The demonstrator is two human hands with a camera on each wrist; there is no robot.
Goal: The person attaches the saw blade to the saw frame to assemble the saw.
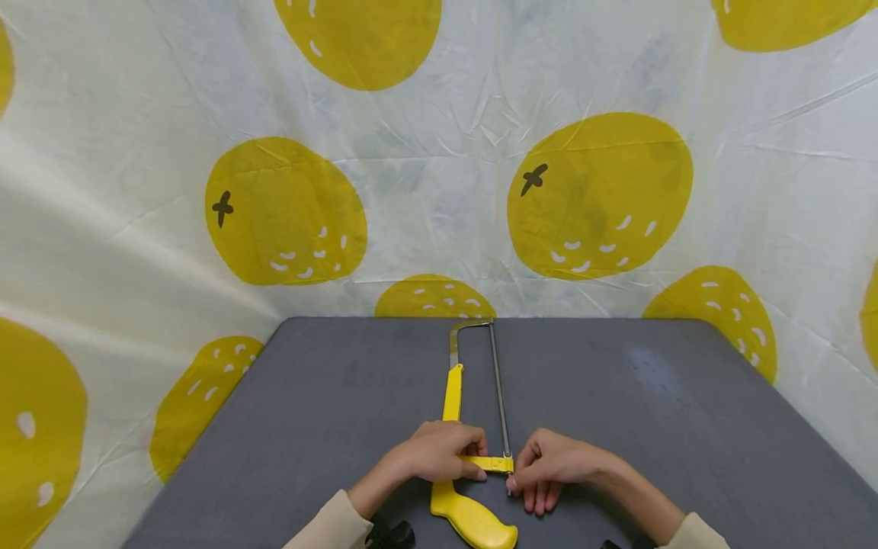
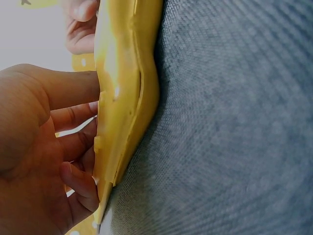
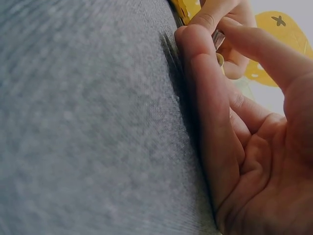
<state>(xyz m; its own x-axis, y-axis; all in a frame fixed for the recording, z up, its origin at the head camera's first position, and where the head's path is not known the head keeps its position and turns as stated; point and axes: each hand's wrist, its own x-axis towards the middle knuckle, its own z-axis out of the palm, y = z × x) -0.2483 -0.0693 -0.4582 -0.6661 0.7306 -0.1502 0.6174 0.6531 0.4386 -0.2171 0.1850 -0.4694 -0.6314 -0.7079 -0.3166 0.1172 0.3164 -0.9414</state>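
A hacksaw with a yellow handle (image 1: 480,522) lies flat on the grey table, its far end pointing away from me. Its thin blade (image 1: 498,381) runs along the right side. My left hand (image 1: 442,450) lies over the yellow frame and grips its short crosspiece (image 1: 495,463) between thumb and fingers. At the near end of the blade, thumb and forefinger of my right hand (image 1: 552,461) pinch the small metal tension screw (image 3: 218,39). The left wrist view shows the left fingers against the edge of the yellow plastic (image 2: 127,58).
The grey table (image 1: 329,389) reaches back to a white curtain (image 1: 425,206) printed with large yellow fruit. The saw's far end comes close to the table's back edge. Dark objects (image 1: 391,534) show near the left sleeve.
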